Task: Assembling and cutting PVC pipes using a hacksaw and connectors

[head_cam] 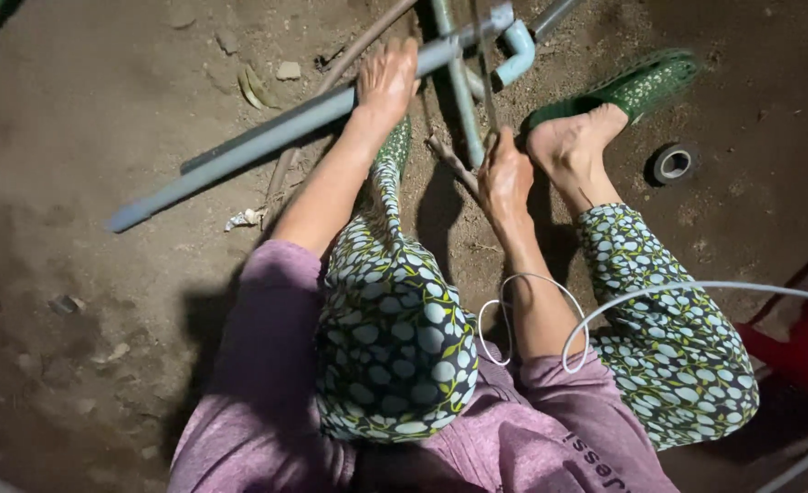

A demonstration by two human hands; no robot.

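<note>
Left ground: bare dirt (84, 119) — open passage.
Centre: grey pipe (267, 137), crossed pipes (463, 100) block.
Right: tape roll (673, 164), red stool (801, 342) — crowded.

The right hand (504, 178) hides its tool's handle; the thin blade (486, 64) blurs.
</note>
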